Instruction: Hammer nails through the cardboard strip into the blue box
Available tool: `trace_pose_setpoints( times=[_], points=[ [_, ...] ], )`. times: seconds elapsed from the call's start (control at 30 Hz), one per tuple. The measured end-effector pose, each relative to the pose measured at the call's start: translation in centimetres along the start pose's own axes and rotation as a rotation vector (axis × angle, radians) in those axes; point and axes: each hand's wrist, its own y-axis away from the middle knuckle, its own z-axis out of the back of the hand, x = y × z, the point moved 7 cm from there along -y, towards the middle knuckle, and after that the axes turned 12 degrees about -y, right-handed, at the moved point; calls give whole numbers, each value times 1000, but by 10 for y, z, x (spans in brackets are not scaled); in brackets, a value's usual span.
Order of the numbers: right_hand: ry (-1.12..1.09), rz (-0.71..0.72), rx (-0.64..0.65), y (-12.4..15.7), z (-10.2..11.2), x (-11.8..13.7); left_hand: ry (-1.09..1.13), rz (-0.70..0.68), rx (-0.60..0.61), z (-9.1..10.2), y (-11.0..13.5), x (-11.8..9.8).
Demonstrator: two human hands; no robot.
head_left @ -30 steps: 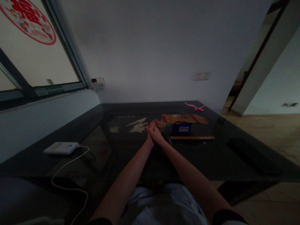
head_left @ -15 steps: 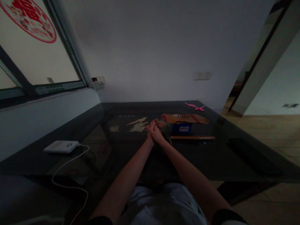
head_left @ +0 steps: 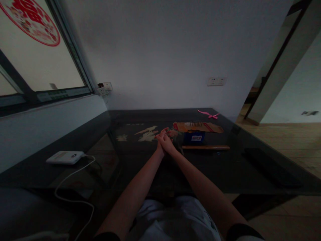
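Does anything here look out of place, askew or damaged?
Slightly: the brown, red-striped cardboard piece looks ragged-edged and juts past both sides of the white-labelled blue box. A thin white cable droops over the black tabletop's near edge. Nothing looks spilled.

A flat white gadget (head_left: 65,157) lies near the left side of the dark, shiny bench (head_left: 140,115). A thin white cord (head_left: 75,202) is stuck into it and hangs down over the front edge. A pink ribbon (head_left: 213,116) lies at the back on the right, and a long, flat black thing (head_left: 272,167) lies at the right side. The pale wall (head_left: 155,53) has two white sockets (head_left: 217,81). More sockets (head_left: 105,88) sit in the left corner, by a window (head_left: 67,70) with a big round red picture (head_left: 31,23). The floor (head_left: 296,140) is tan.
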Motion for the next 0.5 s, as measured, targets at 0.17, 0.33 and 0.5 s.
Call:
trace_pose_setpoints(
  times=[0.17, 0.33, 0.5],
  points=[
    [9, 5, 11, 0, 0, 2, 15, -13, -4, 2, -3, 2],
    [8, 9, 18, 1, 0, 5, 50, -19, 39, 2, -5, 4],
    [23, -2, 6, 2, 1, 5, 37, -23, 40, 2, -5, 4]
  ],
)
